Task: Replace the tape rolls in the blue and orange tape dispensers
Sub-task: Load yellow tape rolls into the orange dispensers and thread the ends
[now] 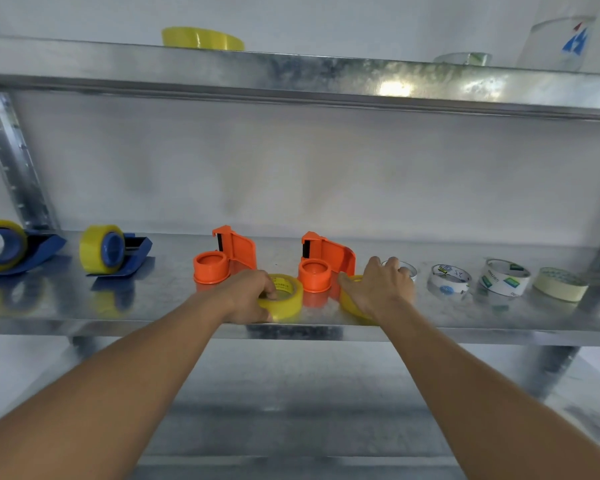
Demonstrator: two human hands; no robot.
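Centre frame, galvanized metal shelf [118, 313]. Left hand [253, 292] grips a glossy yellow tape roll [286, 297] lying flat before two empty orange plastic dispensers [222, 259]. Right hand [378, 289] rests spread-fingered on a second yellow roll [349, 299]. Loaded blue dispensers [118, 252] stand at left.

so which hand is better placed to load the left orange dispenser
Left. The left hand already grips a yellow tape roll lying just in front of the left orange dispenser, whose hub is bare. The right hand rests on another roll by the right orange dispenser.
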